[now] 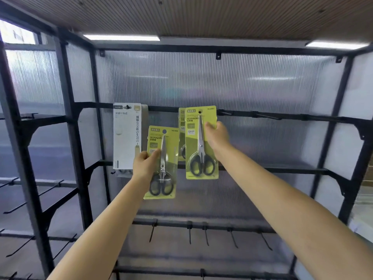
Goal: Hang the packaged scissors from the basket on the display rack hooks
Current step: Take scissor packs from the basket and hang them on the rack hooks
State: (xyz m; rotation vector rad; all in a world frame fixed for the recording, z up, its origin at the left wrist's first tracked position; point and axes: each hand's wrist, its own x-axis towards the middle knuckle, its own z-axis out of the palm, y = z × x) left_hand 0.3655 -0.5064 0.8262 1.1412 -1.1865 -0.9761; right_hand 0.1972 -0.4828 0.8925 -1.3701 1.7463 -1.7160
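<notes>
Both arms reach up to the black rack [262, 115]. The left hand [144, 165] grips one green scissors pack [161, 162] by its left edge, with the thumb on the front and the fingers curled behind the card. This pack is held in the air, upright, below the top bar and not on any hook; its hang hole is free. The right hand [217, 136] pinches a second pack [201, 142] at its right edge, near the blades. The hole of this second pack is on a hook at the top bar, and the card hangs straight down. Just behind it a third green pack [181, 126] hangs on the same hook, mostly hidden. To the left, a white package [127, 136] with Japanese text hangs from another hook. More free hooks [205, 234] stick out from the lower bars.
</notes>
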